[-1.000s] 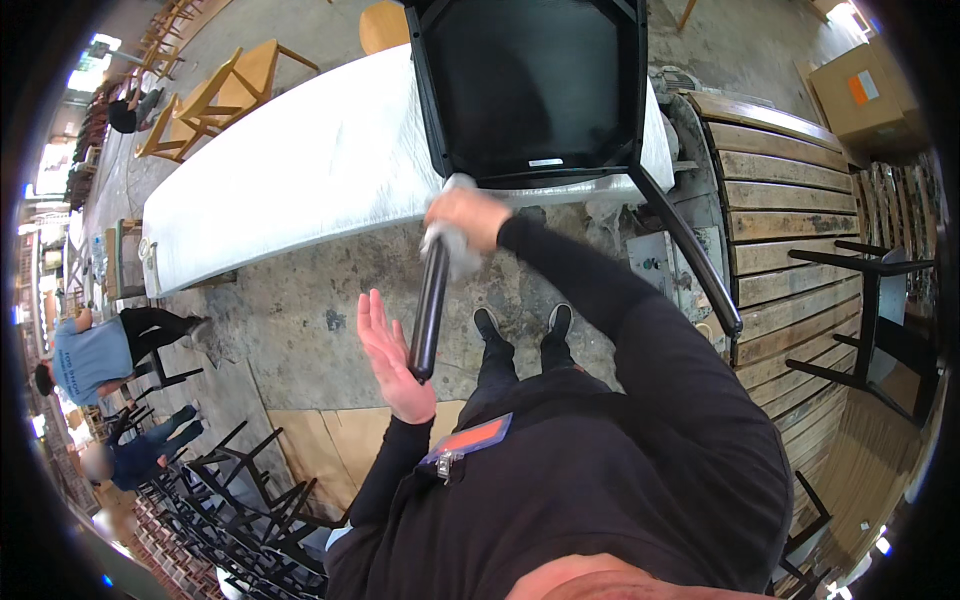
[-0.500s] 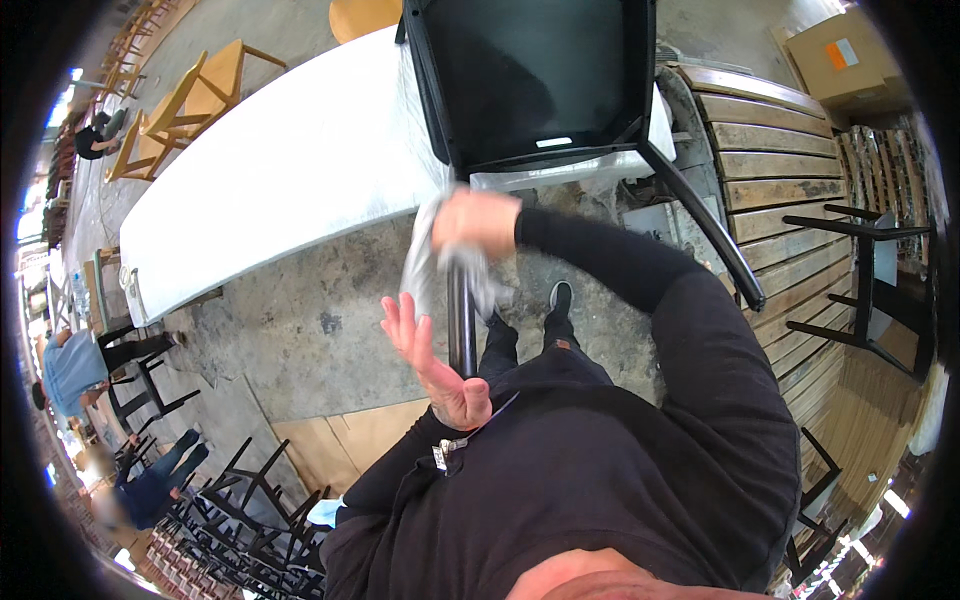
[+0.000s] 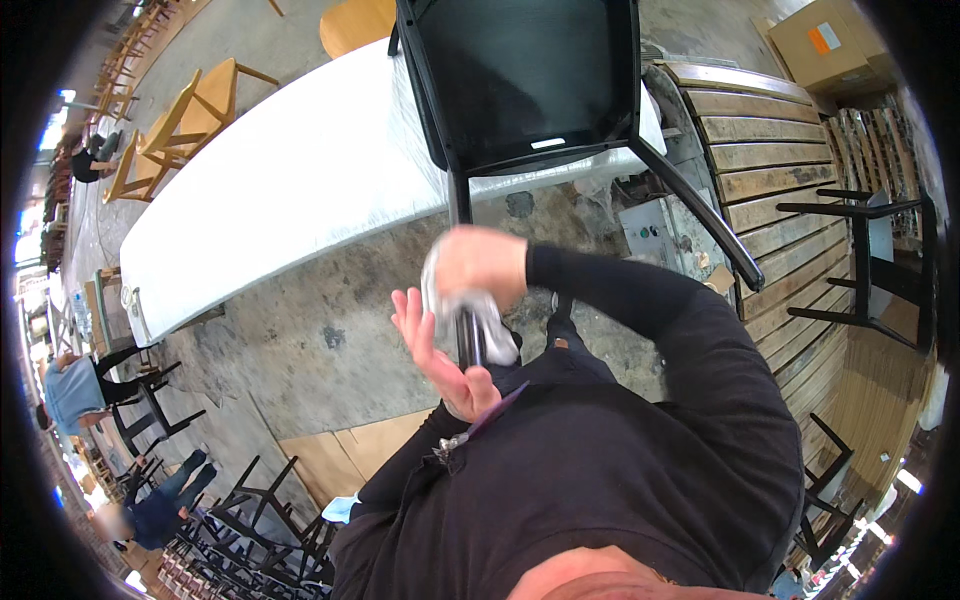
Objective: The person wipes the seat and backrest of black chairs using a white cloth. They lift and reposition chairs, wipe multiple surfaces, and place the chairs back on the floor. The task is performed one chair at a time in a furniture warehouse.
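Observation:
A black chair (image 3: 530, 85) lies tipped on the white-covered table (image 3: 270, 170), the underside of its seat facing me. One of its legs (image 3: 460, 203) points toward my body. My right hand (image 3: 482, 264) is closed round that leg with a pale grey cloth (image 3: 492, 330) between, and is slightly blurred. Close to the leg's tip, my left hand (image 3: 445, 362) has its fingers stretched out and thumb apart. Whether the tip rests on that palm I cannot tell. Another leg (image 3: 700, 215) slants out to the right.
Slatted wooden pallets (image 3: 765, 155) lie to the right, with a black chair (image 3: 865, 260) on them and a cardboard box (image 3: 825, 45) behind. Wooden chairs (image 3: 205, 105) stand beyond the table. At the left are several black chair frames (image 3: 265, 500) and other people (image 3: 75, 385).
My right hand and the cloth have slid down the leg toward me, closer to my left hand. My left hand stays near the leg's tip.

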